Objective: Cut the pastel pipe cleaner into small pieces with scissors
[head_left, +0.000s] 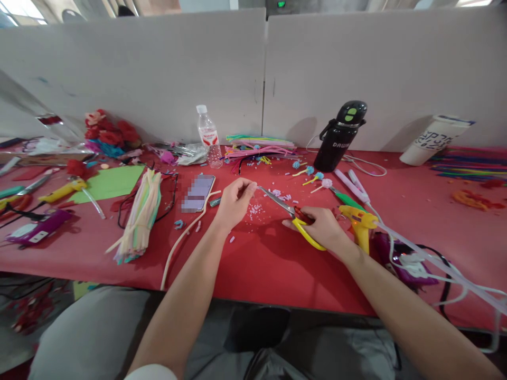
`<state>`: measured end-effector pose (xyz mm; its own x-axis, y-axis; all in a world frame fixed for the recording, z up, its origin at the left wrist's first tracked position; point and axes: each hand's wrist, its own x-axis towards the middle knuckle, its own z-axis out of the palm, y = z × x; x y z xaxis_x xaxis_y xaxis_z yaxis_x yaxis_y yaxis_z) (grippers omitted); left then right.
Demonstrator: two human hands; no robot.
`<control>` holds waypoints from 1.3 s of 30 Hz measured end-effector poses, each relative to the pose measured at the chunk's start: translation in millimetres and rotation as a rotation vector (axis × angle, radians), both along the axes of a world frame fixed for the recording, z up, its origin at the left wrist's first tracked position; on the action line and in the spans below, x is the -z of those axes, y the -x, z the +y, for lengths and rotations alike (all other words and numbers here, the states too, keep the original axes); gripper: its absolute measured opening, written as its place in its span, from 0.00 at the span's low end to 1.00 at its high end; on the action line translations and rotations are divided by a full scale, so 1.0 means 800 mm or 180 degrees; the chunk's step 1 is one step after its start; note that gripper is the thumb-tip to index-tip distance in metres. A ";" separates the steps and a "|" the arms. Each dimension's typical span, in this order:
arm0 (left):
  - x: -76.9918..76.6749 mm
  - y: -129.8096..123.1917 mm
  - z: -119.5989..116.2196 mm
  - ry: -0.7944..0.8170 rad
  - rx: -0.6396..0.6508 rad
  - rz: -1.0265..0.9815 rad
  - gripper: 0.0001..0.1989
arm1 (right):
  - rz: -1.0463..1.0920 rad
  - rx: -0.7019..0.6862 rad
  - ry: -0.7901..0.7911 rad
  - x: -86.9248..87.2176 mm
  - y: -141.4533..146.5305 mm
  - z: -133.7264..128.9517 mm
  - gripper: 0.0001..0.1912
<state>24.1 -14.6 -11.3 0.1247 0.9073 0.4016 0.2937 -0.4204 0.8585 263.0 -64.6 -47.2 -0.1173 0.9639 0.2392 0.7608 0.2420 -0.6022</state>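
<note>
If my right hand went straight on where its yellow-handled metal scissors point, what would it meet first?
Probably your bare left hand: the yellow-handled metal scissors in your right hand point at its fingertips, though depth there is unclear.

Table (pixel 253 274), red-topped, bears the following. Left: light green sheet (pixel 114 183), flat; purple device (pixel 39 228); sheaf of pastel fuzzy stems (pixel 139 219). Centre: phone (pixel 201 192), partly pixelated; long cream stem (pixel 173 249), which curves to the near edge; lilac clippings (pixel 256 212), scattered. Rear: clear bottle (pixel 208 137), white-capped, upright; heap of mostly pink stems (pixel 263 152); black flask (pixel 336 146), upright. Right: four small pompoms on stems (pixel 309 170), blue and pink; pale cup (pixel 425 143); multicoloured stems (pixel 469 164), laid lengthwise; orange fuzzy coil (pixel 471 199), just nearer.
</note>
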 end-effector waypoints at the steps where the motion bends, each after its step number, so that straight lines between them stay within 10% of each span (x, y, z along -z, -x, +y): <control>1: 0.000 0.000 0.000 -0.0011 0.0002 0.0000 0.14 | 0.0002 -0.0008 -0.0005 0.000 0.000 0.000 0.28; 39: -0.003 0.000 -0.003 -0.0124 -0.0046 0.0162 0.13 | -0.0027 0.0005 0.0007 -0.005 0.002 -0.003 0.31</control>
<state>23.7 -16.9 -9.1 0.1328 0.8930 0.4301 0.3428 -0.4485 0.8254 261.4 -67.2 -43.0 -0.1178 0.9645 0.2362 0.7663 0.2396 -0.5962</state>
